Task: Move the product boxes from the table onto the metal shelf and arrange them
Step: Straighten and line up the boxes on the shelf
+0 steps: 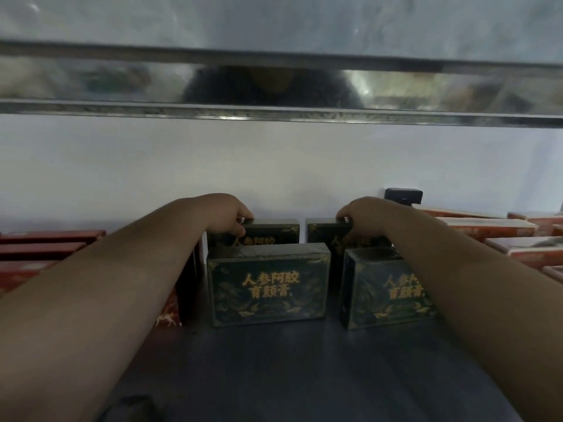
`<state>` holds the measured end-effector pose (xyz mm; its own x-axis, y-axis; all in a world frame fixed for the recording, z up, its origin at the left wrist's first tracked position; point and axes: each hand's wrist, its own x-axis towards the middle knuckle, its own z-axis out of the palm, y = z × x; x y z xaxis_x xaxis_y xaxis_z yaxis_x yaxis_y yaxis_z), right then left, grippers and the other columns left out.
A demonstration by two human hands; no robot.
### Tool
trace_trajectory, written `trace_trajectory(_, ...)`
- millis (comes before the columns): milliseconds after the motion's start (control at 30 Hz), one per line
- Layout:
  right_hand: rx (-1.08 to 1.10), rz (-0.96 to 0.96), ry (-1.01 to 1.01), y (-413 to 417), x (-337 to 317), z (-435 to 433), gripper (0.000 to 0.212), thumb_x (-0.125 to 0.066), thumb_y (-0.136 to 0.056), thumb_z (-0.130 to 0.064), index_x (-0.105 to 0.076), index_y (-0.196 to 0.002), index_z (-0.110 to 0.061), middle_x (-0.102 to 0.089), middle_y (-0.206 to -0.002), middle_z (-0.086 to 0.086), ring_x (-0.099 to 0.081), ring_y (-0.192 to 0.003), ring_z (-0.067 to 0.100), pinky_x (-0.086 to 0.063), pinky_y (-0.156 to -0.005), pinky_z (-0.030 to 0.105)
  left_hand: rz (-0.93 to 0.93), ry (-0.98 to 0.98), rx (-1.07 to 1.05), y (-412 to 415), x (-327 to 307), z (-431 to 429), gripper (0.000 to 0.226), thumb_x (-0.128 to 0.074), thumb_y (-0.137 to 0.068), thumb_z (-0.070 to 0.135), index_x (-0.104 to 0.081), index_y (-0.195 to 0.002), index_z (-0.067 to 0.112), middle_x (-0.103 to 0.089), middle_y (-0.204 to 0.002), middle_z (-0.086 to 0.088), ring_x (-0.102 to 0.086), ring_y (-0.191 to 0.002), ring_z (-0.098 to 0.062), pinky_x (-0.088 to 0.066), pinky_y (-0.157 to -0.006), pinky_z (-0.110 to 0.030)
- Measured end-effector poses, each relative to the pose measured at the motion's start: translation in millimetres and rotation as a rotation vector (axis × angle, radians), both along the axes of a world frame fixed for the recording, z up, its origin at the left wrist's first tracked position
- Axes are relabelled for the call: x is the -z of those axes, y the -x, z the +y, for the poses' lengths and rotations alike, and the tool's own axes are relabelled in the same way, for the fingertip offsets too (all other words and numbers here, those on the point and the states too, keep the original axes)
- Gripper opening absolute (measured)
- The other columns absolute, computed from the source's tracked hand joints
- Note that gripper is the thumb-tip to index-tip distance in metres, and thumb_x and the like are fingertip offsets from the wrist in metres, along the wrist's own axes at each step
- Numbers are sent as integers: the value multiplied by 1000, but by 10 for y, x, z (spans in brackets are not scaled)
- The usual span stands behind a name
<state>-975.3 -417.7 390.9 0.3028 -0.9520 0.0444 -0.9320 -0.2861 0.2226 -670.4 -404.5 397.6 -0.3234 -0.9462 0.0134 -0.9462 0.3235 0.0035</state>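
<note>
The left hand (228, 215) grips the back-left green box (274, 230) at 11 o'clock; the right hand (365, 213) grips the back-right green box (321, 233) at 1 o'clock.

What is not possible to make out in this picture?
Head view, rear left green box: lower face hidden by front left green box.
Head view, rear right green box: partly covered by right hand.
Head view, left red boxes: cut by frame edge.

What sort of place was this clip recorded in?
Probably a shop or stockroom shelf bay: identical dark green boxes stand in rows, red boxes fill both sides, and a metal shelf edge runs overhead.
</note>
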Motion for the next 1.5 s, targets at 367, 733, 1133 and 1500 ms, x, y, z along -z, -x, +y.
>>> trace_trajectory(367,-18,17,-12,11,5,10,39,-71,-88,-47,-63,-116,-22,-65,-115,0,-57,-102,21,-46,-89,35,-16,4,-5,25,25,37,43,-59,-98,26,-54,-140,26,-62,-125,-1,-57,-102,-18,-44,-86,-35)
trace_trajectory(733,-143,-330,138,-52,-48,628,44,-46,-104,-47,-48,-144,-31,-59,-138,1,-55,-121,21,-45,-97,36,514,241,-3,239,-6,481,47,-64,-92,42,-52,-137,34,-57,-134,6,-56,-115,-14,-43,-87,-30)
trace_trajectory(1133,-207,-391,183,172,415,1188,74,-45,-79,-85,-56,-135,-37,-51,-134,-9,-41,-129,13,-42,-105,35,128,550,-51,870,884,1229,69,-66,-83,52,-37,-143,34,-43,-136,3,-41,-130,-26,-15,-118,-61)
trace_trajectory(1500,-204,-287,339,134,572,1160,73,-72,-77,-65,-44,-132,-25,-46,-134,2,-41,-125,24,-36,-106,41,128,732,-67,628,1121,1223,72,-74,-79,41,-45,-144,28,-51,-143,0,-39,-137,-29,-10,-113,-71)
